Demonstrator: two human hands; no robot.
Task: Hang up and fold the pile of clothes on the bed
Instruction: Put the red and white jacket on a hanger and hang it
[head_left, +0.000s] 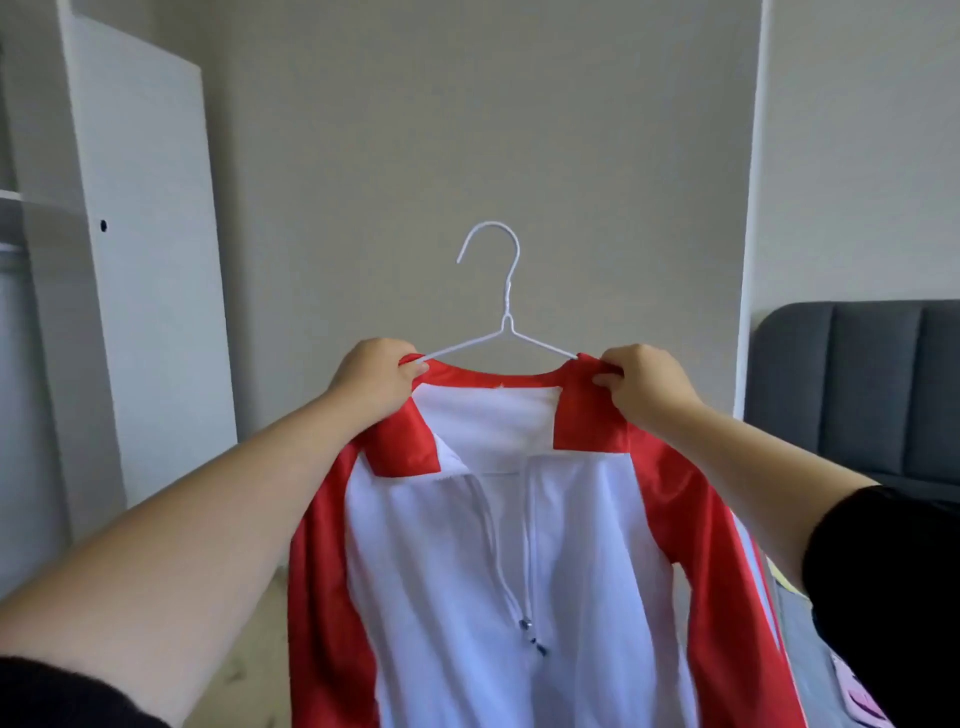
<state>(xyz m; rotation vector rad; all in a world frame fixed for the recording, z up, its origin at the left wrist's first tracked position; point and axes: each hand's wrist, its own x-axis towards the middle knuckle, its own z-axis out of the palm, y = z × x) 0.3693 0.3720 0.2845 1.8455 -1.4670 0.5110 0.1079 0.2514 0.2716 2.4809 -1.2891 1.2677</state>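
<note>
Overhead, both hands' grip pinches the jacket (498, 545) shoulders on its hanger (501, 312).

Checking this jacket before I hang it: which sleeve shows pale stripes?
The right sleeve, below the right hand: pale stripes run down its outer edge. The left sleeve, below the left hand, shows only plain red.

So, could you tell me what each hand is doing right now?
Left hand: grips the shoulder of the red-and-white zip jacket, on the white wire hanger.
Right hand: grips its other shoulder.
</note>
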